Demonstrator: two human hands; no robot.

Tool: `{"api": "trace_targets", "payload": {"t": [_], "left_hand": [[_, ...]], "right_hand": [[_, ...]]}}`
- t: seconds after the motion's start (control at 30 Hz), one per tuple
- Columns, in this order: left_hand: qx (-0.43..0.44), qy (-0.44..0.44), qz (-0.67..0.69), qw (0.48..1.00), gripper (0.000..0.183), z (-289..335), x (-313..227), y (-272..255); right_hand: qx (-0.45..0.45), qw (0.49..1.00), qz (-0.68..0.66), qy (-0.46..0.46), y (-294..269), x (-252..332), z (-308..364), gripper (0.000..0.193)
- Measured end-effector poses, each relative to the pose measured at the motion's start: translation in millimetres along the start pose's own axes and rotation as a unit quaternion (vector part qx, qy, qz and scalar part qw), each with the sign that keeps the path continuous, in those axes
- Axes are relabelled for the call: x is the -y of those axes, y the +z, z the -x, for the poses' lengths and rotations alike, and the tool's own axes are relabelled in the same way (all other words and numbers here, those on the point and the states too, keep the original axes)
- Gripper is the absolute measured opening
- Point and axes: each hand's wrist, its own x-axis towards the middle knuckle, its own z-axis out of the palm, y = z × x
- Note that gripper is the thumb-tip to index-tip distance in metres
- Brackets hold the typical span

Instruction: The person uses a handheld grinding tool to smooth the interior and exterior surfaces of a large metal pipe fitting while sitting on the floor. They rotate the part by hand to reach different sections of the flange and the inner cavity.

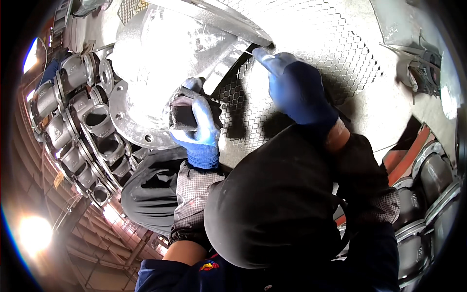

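Note:
A large pale metal casting [146,92] with a round bolt-holed flange [127,121] lies in front of me, much of it washed out by glare. My left hand [202,119], in a blue glove, is closed round a dark square-ended block [185,116] beside the casting. My right hand [294,82], also blue-gloved, is at the end of the casting's far flange [233,24]. Its index finger points along toward that rim while the other fingers curl. Whatever they hold is hidden, though a thin pale line shows by the fingertip.
Expanded metal mesh [340,53] lies under and beside the casting. Stacked grey flanged castings [73,112] stand at the left, and more castings [413,204] sit at the lower right by an orange-red beam [408,151]. A bright lamp [35,234] glares at the lower left.

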Motion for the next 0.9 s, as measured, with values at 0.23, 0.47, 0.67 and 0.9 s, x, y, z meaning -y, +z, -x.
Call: {"api": "trace_targets", "payload": {"t": [0.23,0.47,0.67,0.9], "left_hand": [[0.026,-0.230,0.577,0.784,0.040,-3.6,-3.7,12.7],[-0.033,-0.231,0.584,0.777,0.041,-5.5,-6.2,8.2],[-0.014,-0.255,0.650,0.716,0.052,3.2,-9.3,20.1],[0.046,0.007,-0.017,0.999,0.045,-5.4,-2.9,-4.1]], "right_hand": [[-0.042,0.980,-0.194,-0.029,42.5,-30.9,2.1,0.042],[-0.045,0.884,-0.452,-0.113,80.8,-30.9,-3.1,0.047],[0.032,0.930,-0.363,0.040,56.8,-32.9,-5.8,0.046],[0.176,0.852,-0.481,0.110,28.9,-14.5,-17.4,0.047]]}}
